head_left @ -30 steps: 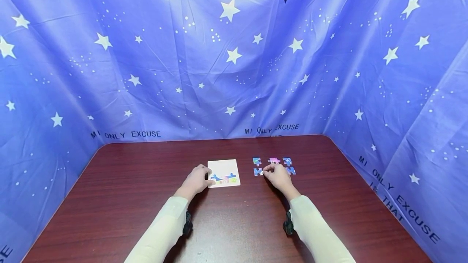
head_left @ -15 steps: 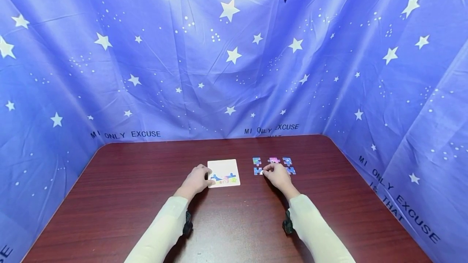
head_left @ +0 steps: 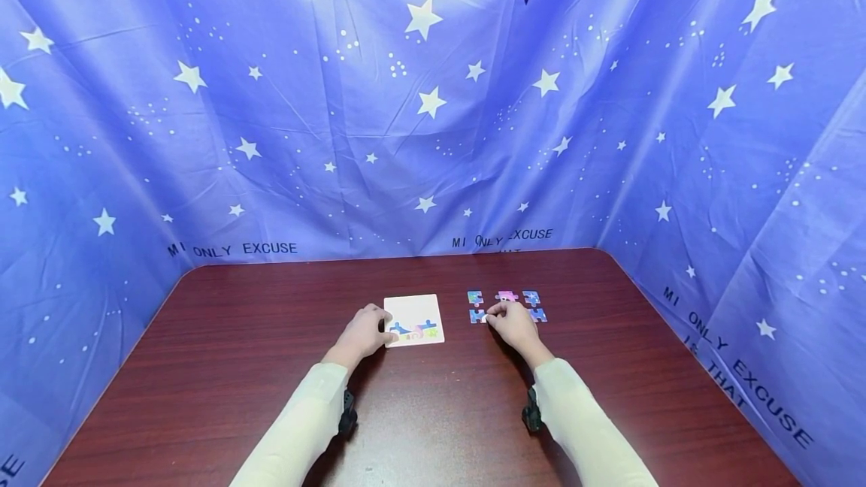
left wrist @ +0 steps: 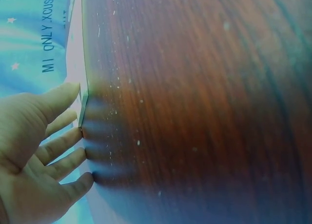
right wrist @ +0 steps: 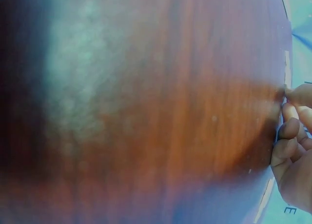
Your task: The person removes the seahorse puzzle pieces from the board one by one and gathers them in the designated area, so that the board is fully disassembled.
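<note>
A square white puzzle board [head_left: 414, 310] lies on the table, its near part filled with blue, pink and green puzzle pieces [head_left: 416, 331]. My left hand [head_left: 361, 333] rests at the board's left side, thumb and fingers spread along the edge. In the left wrist view the thumb touches the board [left wrist: 76, 53] and the other fingertips reach the tabletop. My right hand [head_left: 516, 325] pinches a small puzzle piece [head_left: 484, 319], of which only a whitish bit shows at the fingertips. Around that hand lie a blue-green piece [head_left: 475, 297], a pink piece [head_left: 507, 296] and several blue ones [head_left: 538, 315].
The dark red wooden table [head_left: 433, 412] extends around both hands. Blue curtains [head_left: 352, 134] with white stars stand at its back and sides. Each wrist carries a small black camera [head_left: 532, 409] below the pale sleeve [head_left: 588, 419].
The right forearm and wrist camera have shifted very slightly. Both hands, the board and the loose pieces otherwise stay where they were.
</note>
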A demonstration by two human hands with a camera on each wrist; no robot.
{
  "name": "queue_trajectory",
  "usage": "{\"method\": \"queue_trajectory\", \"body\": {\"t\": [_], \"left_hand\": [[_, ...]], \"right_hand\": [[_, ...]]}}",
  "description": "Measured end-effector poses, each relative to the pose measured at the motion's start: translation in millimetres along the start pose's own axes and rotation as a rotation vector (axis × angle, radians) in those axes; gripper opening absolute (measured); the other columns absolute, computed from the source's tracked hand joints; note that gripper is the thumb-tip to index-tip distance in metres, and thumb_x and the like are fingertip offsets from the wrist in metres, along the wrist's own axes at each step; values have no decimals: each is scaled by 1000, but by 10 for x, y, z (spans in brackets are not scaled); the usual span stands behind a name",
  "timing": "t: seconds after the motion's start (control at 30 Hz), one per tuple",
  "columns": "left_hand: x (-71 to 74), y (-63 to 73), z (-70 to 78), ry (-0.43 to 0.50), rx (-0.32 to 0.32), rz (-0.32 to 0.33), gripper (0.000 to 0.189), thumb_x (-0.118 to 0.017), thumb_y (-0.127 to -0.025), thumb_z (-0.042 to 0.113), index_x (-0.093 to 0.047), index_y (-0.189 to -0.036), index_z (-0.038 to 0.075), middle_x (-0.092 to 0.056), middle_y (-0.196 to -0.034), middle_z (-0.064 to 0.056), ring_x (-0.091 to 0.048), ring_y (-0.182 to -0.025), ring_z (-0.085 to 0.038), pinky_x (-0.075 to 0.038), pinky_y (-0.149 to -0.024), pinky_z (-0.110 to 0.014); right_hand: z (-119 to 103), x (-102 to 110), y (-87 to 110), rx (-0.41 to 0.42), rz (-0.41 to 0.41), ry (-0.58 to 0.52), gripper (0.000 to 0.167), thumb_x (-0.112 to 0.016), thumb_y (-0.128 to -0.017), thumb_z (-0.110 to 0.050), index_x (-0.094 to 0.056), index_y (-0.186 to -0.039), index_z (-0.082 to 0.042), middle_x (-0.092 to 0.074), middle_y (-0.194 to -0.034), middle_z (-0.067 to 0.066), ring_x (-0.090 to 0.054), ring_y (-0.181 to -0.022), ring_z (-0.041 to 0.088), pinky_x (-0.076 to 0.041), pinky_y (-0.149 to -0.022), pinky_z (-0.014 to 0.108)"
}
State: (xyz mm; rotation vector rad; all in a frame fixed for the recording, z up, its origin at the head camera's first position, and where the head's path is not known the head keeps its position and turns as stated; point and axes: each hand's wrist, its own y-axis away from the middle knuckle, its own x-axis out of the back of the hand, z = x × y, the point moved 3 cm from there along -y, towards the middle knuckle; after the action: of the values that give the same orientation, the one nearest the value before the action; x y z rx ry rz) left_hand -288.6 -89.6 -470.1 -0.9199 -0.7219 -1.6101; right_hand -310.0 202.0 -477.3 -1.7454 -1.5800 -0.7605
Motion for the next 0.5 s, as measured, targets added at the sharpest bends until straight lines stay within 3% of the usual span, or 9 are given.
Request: {"method": "queue_trajectory", "body": {"t": [0.27, 0.5], "left_hand": [[-9, -16, -29, -7, -30, 25, 40, -72, -80, 20, -64, -113, 0, -57, -115, -15, -52, -111, -32, -43, -96, -45], [-19, -23, -38, 4, -10, 10, 40, -72, -81, 22, -63, -113, 1, -56, -116, -14, -51, -112, -31, -42, -97, -44]], "right_hand": [[8, -5, -4, -6, -4, -1, 13, -67, -84, -19, -71, -90, -9, -67, -79, 5, -57, -71, 16, -45, -66, 33], [11, -5, -9, -7, -4, -8, 14, -66, -85, -19, -71, -92, -8, -66, -78, 5, -56, -69, 16, -44, -64, 32]]}}
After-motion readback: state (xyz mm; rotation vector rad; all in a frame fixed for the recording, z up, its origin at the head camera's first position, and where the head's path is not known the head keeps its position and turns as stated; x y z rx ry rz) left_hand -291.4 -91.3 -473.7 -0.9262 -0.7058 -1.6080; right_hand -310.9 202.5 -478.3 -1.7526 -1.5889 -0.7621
